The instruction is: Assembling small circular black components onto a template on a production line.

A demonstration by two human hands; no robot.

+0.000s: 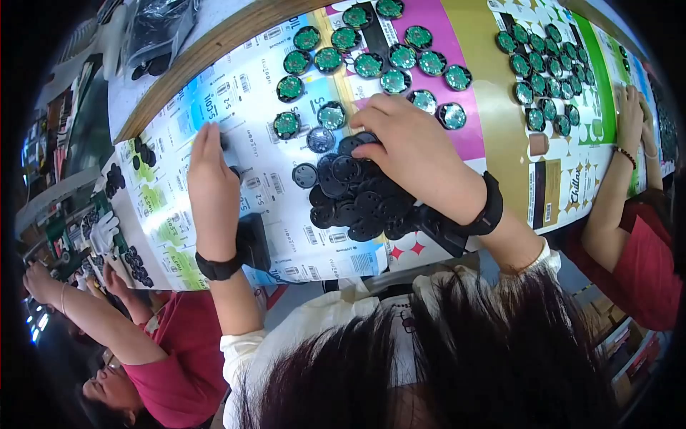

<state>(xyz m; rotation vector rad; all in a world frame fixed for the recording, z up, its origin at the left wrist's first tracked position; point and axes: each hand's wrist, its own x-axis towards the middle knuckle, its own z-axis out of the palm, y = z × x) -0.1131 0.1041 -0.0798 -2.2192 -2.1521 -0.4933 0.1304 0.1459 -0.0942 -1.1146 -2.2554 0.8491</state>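
My right hand reaches over a heap of black round plastic covers, its thumb and bent fingers closed on one black round cover at the heap's far edge. To the left, my left hand is held edge-on, fingers pressed together and pointing away. A dark part peeks out beside its palm; the hand hides most of it. Beyond the heap lie several round green circuit boards in black casings. A greyish disc and a loose black cover lie between heap and boards.
Beside my left wrist stands a black block. A wooden rail edges the printed sheet on the table. More green boards lie at right, near another person's hands. At left, a person in red works beside black parts.
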